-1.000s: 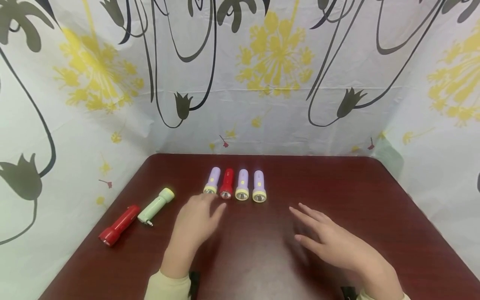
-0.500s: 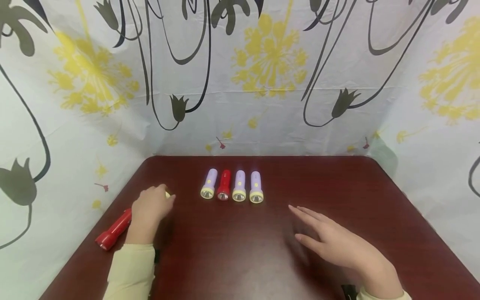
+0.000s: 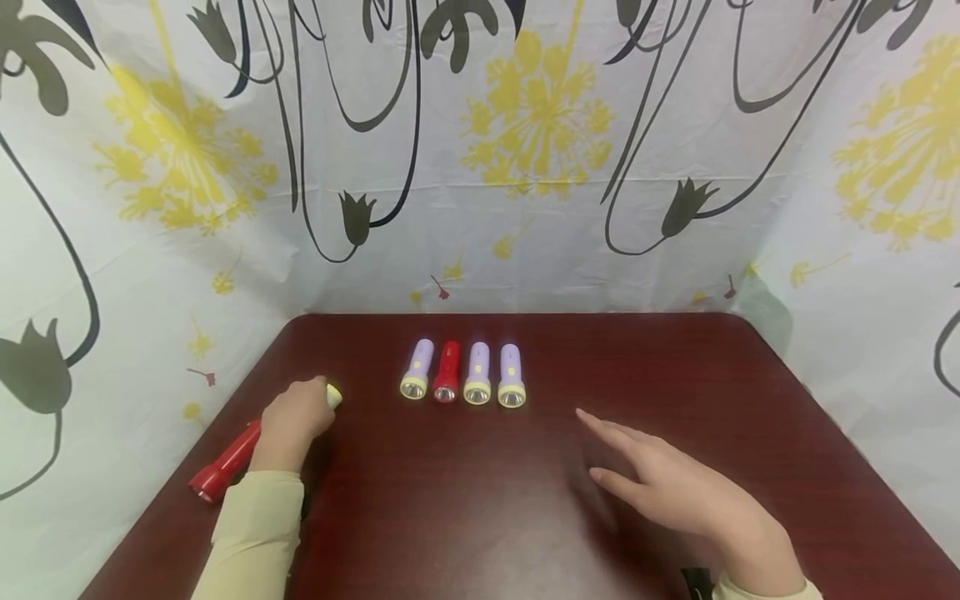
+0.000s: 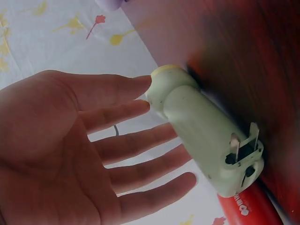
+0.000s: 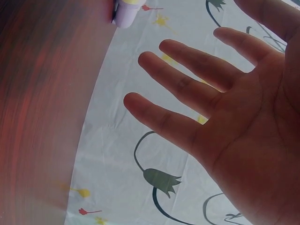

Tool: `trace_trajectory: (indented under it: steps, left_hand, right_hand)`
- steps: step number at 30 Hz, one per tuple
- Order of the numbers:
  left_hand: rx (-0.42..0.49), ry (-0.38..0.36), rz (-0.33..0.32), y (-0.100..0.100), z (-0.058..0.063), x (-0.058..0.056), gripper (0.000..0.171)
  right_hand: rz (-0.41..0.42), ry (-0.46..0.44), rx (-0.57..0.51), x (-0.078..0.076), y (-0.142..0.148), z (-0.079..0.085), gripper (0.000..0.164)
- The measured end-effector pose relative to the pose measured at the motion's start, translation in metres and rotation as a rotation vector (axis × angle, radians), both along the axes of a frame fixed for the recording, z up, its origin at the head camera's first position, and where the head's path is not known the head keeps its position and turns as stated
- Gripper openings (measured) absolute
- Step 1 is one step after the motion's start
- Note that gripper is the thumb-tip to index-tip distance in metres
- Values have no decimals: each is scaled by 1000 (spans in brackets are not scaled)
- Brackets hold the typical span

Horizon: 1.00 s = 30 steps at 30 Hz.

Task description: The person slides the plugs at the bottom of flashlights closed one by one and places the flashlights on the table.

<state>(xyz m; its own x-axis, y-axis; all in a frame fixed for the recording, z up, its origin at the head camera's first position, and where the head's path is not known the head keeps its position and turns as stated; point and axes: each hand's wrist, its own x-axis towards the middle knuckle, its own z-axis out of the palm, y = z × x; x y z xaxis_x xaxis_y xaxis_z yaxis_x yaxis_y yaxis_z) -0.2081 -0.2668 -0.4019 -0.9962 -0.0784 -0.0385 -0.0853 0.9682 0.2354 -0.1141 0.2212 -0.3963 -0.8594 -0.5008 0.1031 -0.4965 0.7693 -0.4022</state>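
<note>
In the left wrist view, a pale green flashlight [image 4: 201, 131] with a yellowish head rim shows two metal plug prongs at its tail. My left hand [image 3: 296, 414] is over it in the head view, hiding most of its body. The thumb and index fingertips are right at the flashlight's head, and the other fingers reach out nearly straight beside the body. Just left of this hand lies a red flashlight [image 3: 225, 468], partly covered by it. My right hand [image 3: 675, 483] hovers over the table's right side, fingers extended, with nothing in it.
Near the back of the dark red-brown table [image 3: 465, 517], a row holds a lilac flashlight [image 3: 417, 367], a small red flashlight [image 3: 447, 371] and two more lilac ones, lenses facing me. Patterned white cloth [image 3: 465, 275] hangs around the back and sides.
My left hand has moved left from in front of the row to the green flashlight, then settled slightly lower there. The right hand stays nearly in place; the head view has shifted a little.
</note>
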Motion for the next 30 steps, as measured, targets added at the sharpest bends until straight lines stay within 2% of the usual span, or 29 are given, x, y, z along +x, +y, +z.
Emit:
trace_trajectory:
  steps: [9, 15, 22, 25, 28, 30]
  left_hand:
    - [-1, 29, -25, 0, -4, 2, 22]
    - [12, -12, -37, 0, -3, 3, 21]
    - [1, -32, -46, 1, -2, 6, 3]
    - [-64, -25, -100, 4, -1, 11, 21]
    - [-145, -17, -182, 5, -1, 15, 43]
    - [-176, -21, -229, 6, -2, 17, 47]
  right_hand:
    - [-15, -38, 6, -1, 0, 0, 70]
    - [-10, -43, 8, -1, -1, 0, 69]
    - [-12, -37, 1, 0, 0, -1, 68]
    - [-16, -33, 2, 1, 0, -2, 67]
    - [-19, -32, 1, 1, 0, -3, 67]
    - [-21, -30, 1, 2, 0, -3, 67]
